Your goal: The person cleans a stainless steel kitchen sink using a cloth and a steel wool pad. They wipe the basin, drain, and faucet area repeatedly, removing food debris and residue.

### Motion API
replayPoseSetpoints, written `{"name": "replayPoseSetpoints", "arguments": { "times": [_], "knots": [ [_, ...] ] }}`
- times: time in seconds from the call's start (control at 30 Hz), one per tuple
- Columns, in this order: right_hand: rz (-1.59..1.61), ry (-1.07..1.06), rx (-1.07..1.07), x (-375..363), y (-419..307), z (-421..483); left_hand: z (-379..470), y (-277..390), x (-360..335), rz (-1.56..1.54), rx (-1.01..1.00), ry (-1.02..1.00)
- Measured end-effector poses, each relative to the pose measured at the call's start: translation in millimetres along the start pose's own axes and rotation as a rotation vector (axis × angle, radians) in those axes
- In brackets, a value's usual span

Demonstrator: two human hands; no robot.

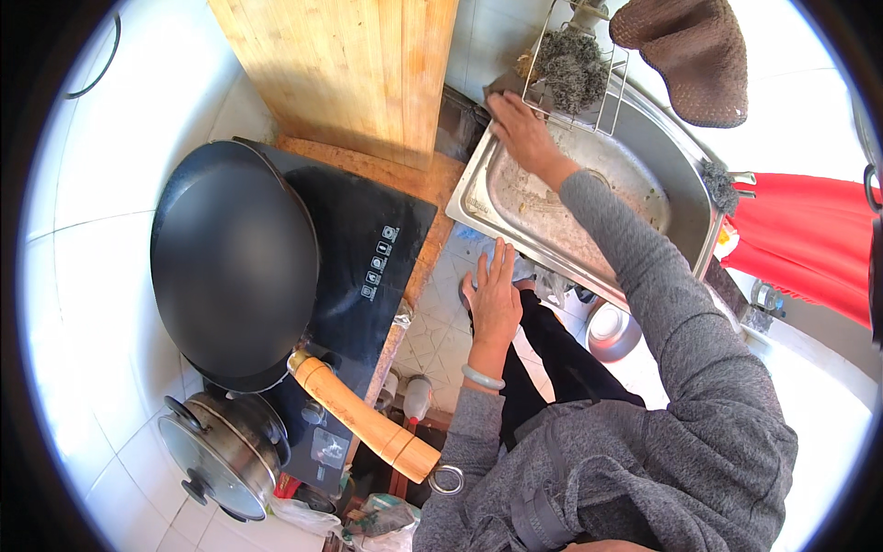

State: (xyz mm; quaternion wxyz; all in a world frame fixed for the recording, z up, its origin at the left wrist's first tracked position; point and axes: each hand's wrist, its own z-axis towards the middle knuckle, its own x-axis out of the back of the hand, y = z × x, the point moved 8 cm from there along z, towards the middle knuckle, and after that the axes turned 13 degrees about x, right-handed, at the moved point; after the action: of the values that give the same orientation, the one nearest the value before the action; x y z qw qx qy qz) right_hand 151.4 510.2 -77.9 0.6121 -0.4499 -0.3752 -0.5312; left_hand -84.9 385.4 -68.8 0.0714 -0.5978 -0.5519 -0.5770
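Note:
My right hand (528, 134) reaches over the stainless steel sink (471, 201) to its far left corner. Its fingers touch a brown-grey cloth-like piece (506, 83); whether they grip it is hidden. My left hand (493, 297) hovers in front of the sink's near rim, palm down, with fingers apart and nothing in it. A pale bangle circles that wrist. Beside the right hand, a wire rack (614, 96) holds dark steel-wool scourers (571, 69). Brown specks and scraps lie on the sink's bottom.
A black wok (234, 269) sits on the black induction cooktop (352, 207), its wooden handle (365, 417) jutting toward me. Near it stands a glass-lidded steel pot (221, 448). A wooden cutting board (345, 69) leans behind. At right are a brown woven cloth (690, 55) and red fabric (807, 234).

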Motion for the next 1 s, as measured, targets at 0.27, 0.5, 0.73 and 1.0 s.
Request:
{"name": "replayPoseSetpoints", "arguments": {
  "times": [0.27, 0.5, 0.73, 1.0],
  "knots": [
    [0.168, 0.172, 0.011, -17, -48, -12, 0, 1, 2, -0.033, -0.004, -0.001],
    [0.198, -0.08, 0.1, -13, -57, -11, 0, -1, 4, -0.036, -0.003, 0.01],
    [0.365, 0.197, 0.194, 9, -103, -20, 1, -3, -1, -0.003, 0.031, -0.034],
    [0.37, -0.159, 0.285, 1, -108, -39, 3, -4, 1, -0.037, 0.043, -0.048]
  ]
}}
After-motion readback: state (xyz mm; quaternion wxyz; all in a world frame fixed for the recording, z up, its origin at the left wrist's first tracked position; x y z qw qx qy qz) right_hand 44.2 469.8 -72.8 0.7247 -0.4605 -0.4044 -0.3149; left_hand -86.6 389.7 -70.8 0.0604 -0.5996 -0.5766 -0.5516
